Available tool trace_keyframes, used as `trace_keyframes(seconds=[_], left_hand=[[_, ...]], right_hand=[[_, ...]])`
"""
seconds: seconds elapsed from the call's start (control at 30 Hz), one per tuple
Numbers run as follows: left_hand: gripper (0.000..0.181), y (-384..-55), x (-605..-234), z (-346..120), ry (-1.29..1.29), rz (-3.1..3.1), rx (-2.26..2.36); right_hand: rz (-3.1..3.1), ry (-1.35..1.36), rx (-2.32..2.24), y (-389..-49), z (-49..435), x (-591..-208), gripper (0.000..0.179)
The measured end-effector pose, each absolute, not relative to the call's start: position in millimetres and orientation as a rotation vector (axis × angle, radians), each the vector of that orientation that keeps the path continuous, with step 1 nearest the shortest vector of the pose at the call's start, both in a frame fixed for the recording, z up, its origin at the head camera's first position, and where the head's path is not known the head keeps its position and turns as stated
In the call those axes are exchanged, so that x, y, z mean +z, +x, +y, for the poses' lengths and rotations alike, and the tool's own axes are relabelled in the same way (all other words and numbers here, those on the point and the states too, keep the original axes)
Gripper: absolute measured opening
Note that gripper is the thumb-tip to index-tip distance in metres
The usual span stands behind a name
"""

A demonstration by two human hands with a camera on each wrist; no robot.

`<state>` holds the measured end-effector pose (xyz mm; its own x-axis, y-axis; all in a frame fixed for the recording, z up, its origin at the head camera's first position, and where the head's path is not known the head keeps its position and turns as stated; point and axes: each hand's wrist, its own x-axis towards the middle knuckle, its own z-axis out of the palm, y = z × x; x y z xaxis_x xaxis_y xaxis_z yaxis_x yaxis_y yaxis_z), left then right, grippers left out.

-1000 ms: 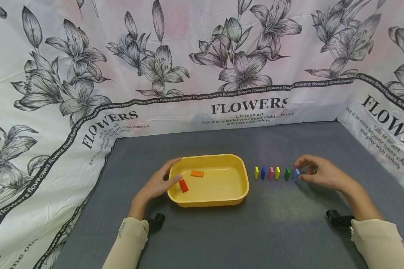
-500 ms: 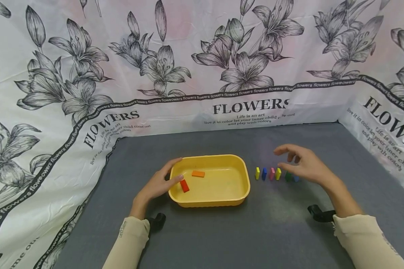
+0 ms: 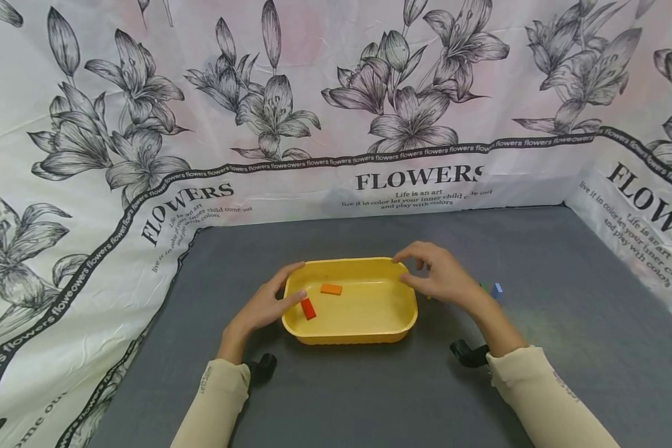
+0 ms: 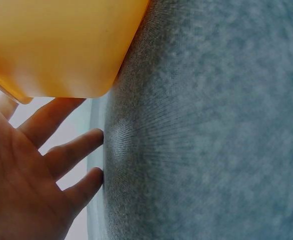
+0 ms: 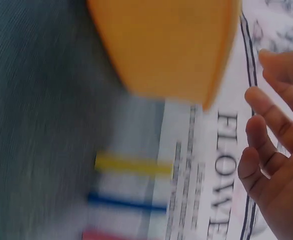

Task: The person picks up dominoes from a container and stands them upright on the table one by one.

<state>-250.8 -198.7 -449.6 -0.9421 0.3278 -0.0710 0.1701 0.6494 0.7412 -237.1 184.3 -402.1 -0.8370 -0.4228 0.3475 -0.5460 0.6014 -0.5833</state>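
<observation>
A yellow plastic tray (image 3: 364, 305) holds an orange block (image 3: 331, 289) and a red block (image 3: 308, 308), both lying flat. At its left end my left hand (image 3: 263, 305) grips the rim, thumb over the inside and fingers outside. My right hand (image 3: 445, 274) hovers at the tray's right end, fingers loosely bent and nothing between them. Behind that hand stands a row of small upright blocks, mostly hidden in the head view. A light blue block (image 3: 497, 290) shows past the wrist. In the right wrist view, a yellow block (image 5: 134, 164), a dark blue block (image 5: 129, 201) and a pink block (image 5: 116, 235) appear blurred.
The dark grey tabletop (image 3: 336, 392) spreads around the tray. A white flower-printed cloth (image 3: 291, 193) rises behind and along both sides. Black wrist straps with camera mounts (image 3: 469, 354) stick out near both cuffs, low over the table.
My right hand has let go of the light blue block at the row's right end and moved left over the row to the tray. The left hand stays on the tray.
</observation>
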Motion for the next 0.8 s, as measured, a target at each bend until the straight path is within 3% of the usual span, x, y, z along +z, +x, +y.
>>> trace_keyframes(seconds=[0.3,0.8], left_hand=[[0.066,-250.5,-448.8,-198.8,0.413,2.672,1.167],[0.065,-251.0,-448.4,-199.4,0.419,2.669,1.154]], right_hand=[[-2.613,0.863,1.155,-241.1,129.7,-410.3,0.028],[-2.86,0.839,0.928,-253.8,78.9,-411.6,0.027]])
